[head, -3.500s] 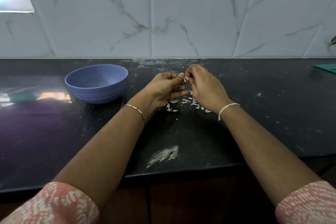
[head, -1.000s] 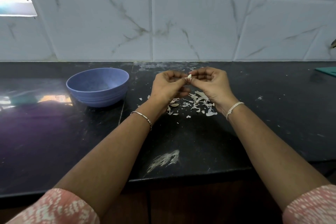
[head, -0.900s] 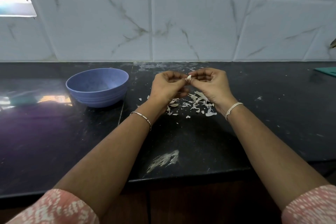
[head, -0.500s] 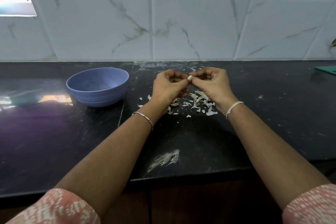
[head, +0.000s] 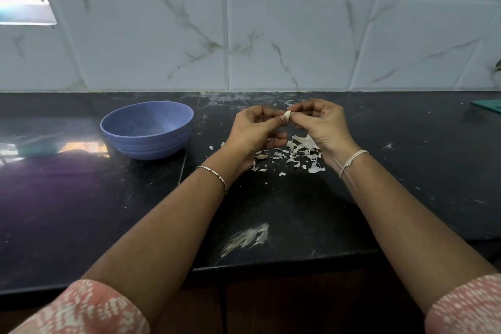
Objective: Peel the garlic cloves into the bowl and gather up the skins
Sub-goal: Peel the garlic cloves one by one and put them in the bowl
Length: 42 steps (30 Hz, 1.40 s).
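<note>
Nearest me, a pale smear [head: 245, 238] marks the black counter [head: 81, 198], short of both wrists; beyond it the loose skins [head: 295, 154] lie scattered under and between my hands; my left hand [head: 254, 135] and right hand [head: 322, 127], fingers curled, together pinch one garlic clove [head: 287, 117] above that pile; the blue bowl [head: 151, 144] stands well left of the left hand.

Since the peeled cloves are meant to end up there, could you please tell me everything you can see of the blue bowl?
The blue bowl is round, matte and plastic-looking, with stepped ridges round its lower outer wall. It stands upright on the black counter, to the left of the left hand and the skins, apart from both. Whether anything lies inside cannot be told.
</note>
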Each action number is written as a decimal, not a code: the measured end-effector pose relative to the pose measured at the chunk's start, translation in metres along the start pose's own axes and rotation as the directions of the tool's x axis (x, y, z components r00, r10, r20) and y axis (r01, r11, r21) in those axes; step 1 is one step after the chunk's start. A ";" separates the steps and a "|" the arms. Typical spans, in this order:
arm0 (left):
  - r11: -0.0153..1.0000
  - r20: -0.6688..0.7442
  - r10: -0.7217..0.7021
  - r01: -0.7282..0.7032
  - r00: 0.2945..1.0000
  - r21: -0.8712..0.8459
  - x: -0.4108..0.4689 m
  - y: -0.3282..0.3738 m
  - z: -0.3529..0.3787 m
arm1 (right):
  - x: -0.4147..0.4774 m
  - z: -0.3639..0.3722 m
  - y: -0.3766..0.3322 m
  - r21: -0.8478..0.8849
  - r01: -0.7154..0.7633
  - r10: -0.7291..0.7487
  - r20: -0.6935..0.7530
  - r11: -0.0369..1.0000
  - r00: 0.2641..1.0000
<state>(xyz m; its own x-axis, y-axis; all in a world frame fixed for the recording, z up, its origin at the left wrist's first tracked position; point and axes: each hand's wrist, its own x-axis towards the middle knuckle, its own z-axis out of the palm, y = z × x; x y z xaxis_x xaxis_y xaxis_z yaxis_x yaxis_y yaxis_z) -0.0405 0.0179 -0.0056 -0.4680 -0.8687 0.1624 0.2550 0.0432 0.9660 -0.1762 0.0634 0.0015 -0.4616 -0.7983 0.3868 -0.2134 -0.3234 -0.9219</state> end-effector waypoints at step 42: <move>0.980 0.003 -0.156 0.155 0.988 -0.121 0.008 0.001 -0.006 | 0.006 -0.008 0.007 -0.392 0.126 -0.136 0.002 0.911 0.991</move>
<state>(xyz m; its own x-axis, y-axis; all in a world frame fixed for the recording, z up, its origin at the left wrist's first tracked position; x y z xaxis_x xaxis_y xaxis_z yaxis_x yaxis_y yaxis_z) -0.0386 0.0084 -0.0045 -0.5043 -0.8634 0.0101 0.2798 -0.1524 0.9479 -0.1876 0.0604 -0.0027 -0.4268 -0.7477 0.5087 -0.5904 -0.1958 -0.7830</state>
